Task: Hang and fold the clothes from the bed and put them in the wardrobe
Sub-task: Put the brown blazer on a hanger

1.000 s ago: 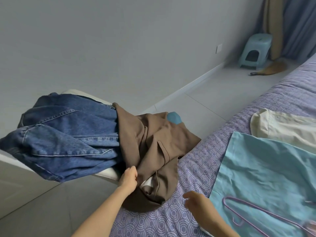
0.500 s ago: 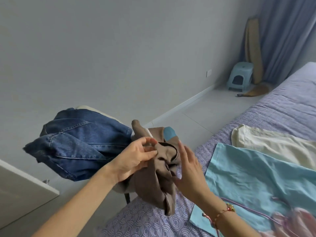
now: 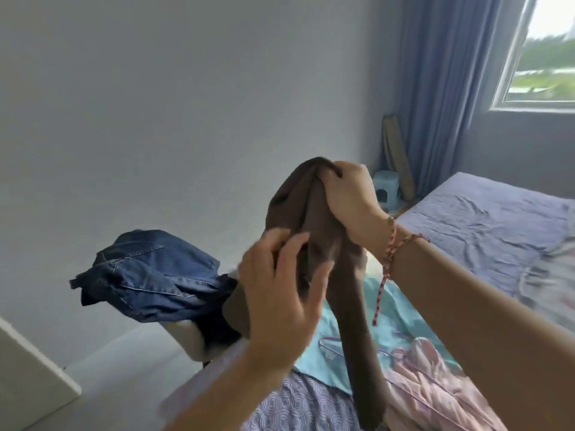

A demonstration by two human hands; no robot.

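Right hand point(image 3: 348, 200) is up high, fingers clenched round the top of the brown garment point(image 3: 287, 194), which hangs in the air over the near edge of the bed point(image 3: 485, 219). Left hand point(image 3: 280, 293) lies against the cloth lower down with fingers half spread; a real grip there, I cannot tell. Jeans point(image 3: 149, 275) sit heaped on the chair point(image 3: 186, 337) to the left.

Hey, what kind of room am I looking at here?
Most likely a bedroom: a bed with a lilac sheet, long blue curtains beside a white-framed window, and blue denim jeans heaped nearby.
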